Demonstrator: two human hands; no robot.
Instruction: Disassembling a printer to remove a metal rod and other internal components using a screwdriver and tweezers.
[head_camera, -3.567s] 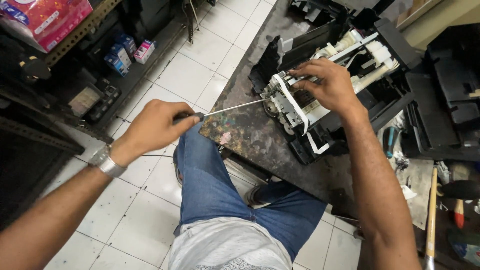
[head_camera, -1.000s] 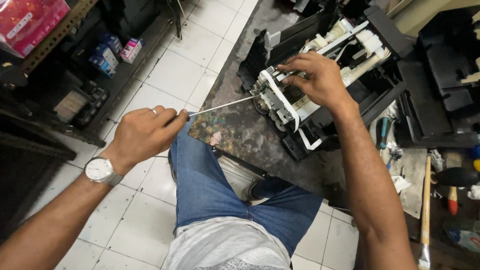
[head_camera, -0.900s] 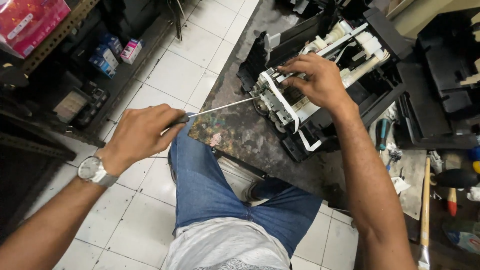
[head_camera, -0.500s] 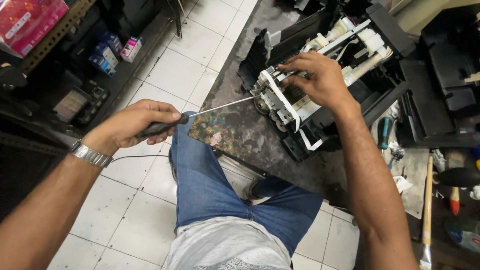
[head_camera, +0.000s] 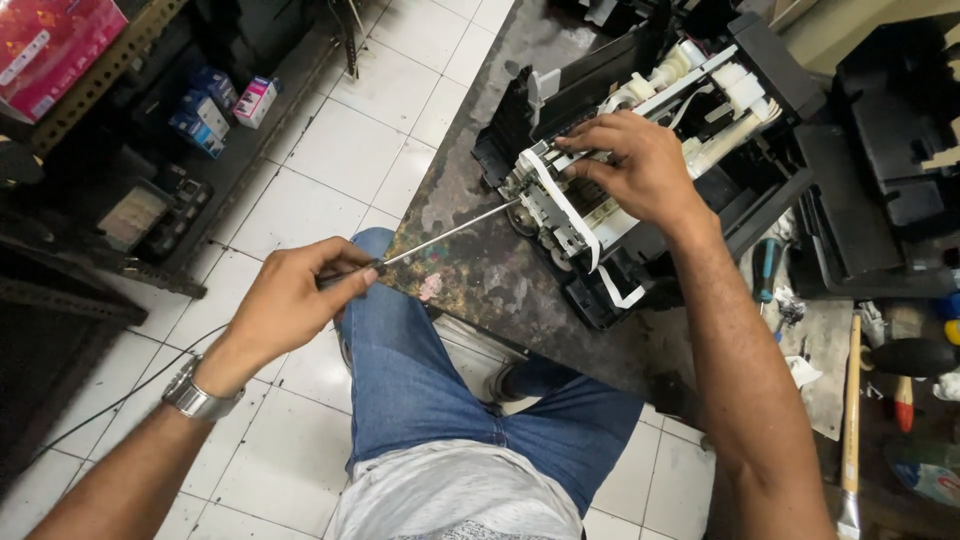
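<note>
My left hand (head_camera: 295, 300) grips the dark handle of a long thin screwdriver (head_camera: 450, 231). Its metal shaft runs up and right, and its tip sits at the left side of an opened printer mechanism (head_camera: 640, 170) of black and white plastic parts. My right hand (head_camera: 630, 165) rests on top of that mechanism, fingers pressing on the white frame by a flat white ribbon cable (head_camera: 560, 205). The mechanism lies on a dark, stained worktable (head_camera: 480, 260). A metal watch is on my left wrist.
A second screwdriver with a blue-green handle (head_camera: 765, 270) and a wooden-handled tool (head_camera: 850, 400) lie at the right of the table. More black printer housings (head_camera: 890, 180) fill the upper right. Shelves with small boxes (head_camera: 215, 105) stand at the left over white floor tiles.
My left hand has turned on the screwdriver handle and shifted slightly, with the tip staying at the mechanism. My right hand has kept its place on the printer parts.
</note>
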